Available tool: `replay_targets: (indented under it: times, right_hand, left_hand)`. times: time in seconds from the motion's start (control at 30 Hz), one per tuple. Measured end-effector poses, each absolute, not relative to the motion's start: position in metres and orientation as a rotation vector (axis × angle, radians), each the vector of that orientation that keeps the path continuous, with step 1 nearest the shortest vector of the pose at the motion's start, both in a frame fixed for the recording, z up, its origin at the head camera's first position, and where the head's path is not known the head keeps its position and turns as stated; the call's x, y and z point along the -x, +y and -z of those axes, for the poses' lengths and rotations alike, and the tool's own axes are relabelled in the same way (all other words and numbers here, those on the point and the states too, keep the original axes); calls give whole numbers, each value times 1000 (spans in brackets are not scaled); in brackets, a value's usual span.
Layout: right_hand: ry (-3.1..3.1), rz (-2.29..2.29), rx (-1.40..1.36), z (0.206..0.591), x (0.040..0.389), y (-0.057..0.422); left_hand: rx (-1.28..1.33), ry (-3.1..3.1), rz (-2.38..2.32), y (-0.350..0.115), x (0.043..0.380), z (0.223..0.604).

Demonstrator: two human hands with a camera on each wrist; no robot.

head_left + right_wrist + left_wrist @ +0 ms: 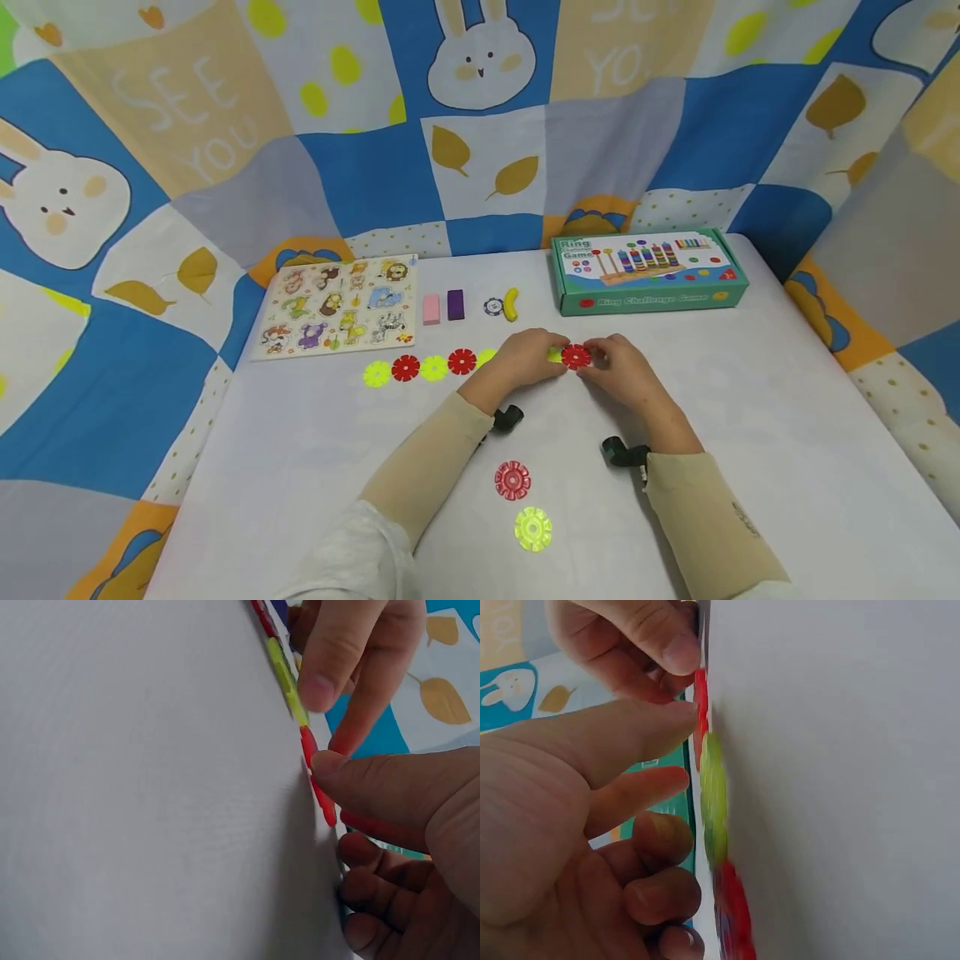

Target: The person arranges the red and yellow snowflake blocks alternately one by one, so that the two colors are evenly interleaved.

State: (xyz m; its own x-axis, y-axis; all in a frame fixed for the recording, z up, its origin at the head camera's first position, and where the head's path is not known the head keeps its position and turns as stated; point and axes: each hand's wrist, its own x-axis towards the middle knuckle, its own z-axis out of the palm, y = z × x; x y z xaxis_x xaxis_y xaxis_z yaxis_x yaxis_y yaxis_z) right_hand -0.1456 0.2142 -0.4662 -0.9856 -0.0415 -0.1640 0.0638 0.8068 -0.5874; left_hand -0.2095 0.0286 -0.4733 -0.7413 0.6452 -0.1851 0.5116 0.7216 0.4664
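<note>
Red disc (576, 357) flat on tabletop (750, 433), at right end of left-to-right chain (420, 367), pinched by left hand (525, 357) and right hand (622, 367); neighbouring yellow disc (555, 355) mostly hidden under fingers.

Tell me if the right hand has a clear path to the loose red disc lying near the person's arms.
Probably yes. The loose red disc lies bare on the table between both forearms, nothing on it. But the right hand is busy pinching the chain's red end disc.

red disc (576, 357), flat, joining yellow disc (555, 355)
</note>
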Motion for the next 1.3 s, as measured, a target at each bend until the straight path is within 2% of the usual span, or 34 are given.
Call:
replay_targets:
  times: [0.23,0.43,0.63,0.83,1.0,1.3]
  right_hand:
    - [2731,897,-29,455,124,224]
    - [2690,1001,78,448,76,219]
    - [2640,1082,292,452,27,197]
    - [2602,1087,635,461,-6,164]
    - [2636,943,815,468,-16,143]
    - [2672,729,686,464,-14,131]
  left_hand:
    - [-947,2553,-551,43,213,474]
    - [-959,2544,-581,39,213,478]
    - [-980,2540,-606,39,211,479]
    - [-978,2546,-615,38,212,477]
    - [-975,2545,-619,37,212,477]
    - [-985,2546,-612,36,211,477]
